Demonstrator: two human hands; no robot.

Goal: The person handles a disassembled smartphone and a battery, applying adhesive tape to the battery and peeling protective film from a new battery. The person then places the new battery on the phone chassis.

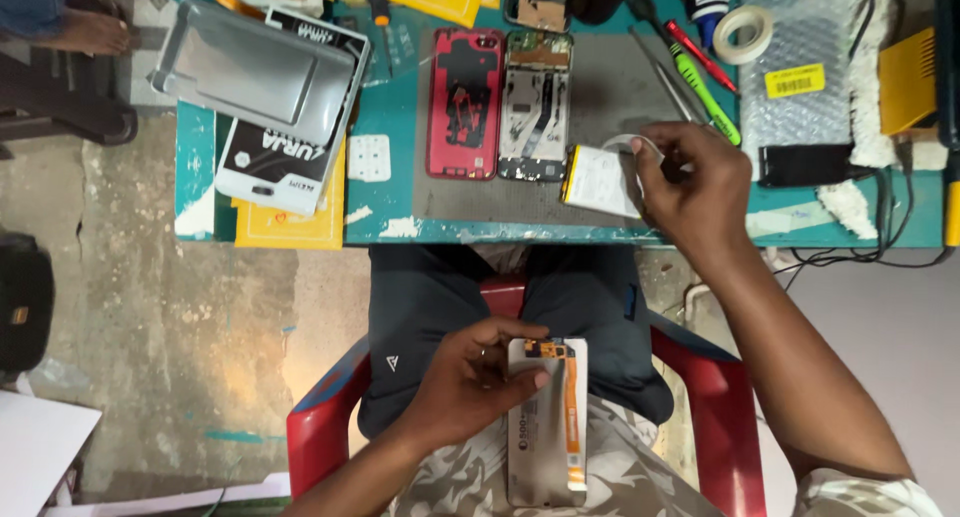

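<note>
A rough, stained concrete floor (pixel 180 317) spreads under a red plastic chair (pixel 715 397) drawn up to a teal-topped bench (pixel 395 212).

Nearest, over the person's lap, the left hand (pixel 470 382) has its grip closed on a phone screen panel (pixel 545 447) lying back-side up; the thumb presses across the panel's upper edge beside an orange flex cable (pixel 571 407) running down its right side. The panel rests on the camouflage-patterned trousers, well apart from the bench.

Farther out, at the bench's near edge, the right hand (pixel 695 187) has its fingers curled tight around a strip of white tape (pixel 625 142), pinched just above a flat battery with a yellow edge (pixel 598 180), which lies on a grey work mat (pixel 600 87).

On the same mat, left of the battery, a stripped phone frame (pixel 535 107) lies beside a red back cover (pixel 465 102), the two nearly touching. To the left a grey tray (pixel 250 72) sits over white and yellow boxes (pixel 285 192).

At the far right, a green-handled screwdriver (pixel 705 87), a red-handled tool (pixel 695 52) and a tape roll (pixel 743 32) lie near bubble wrap (pixel 800 72).
</note>
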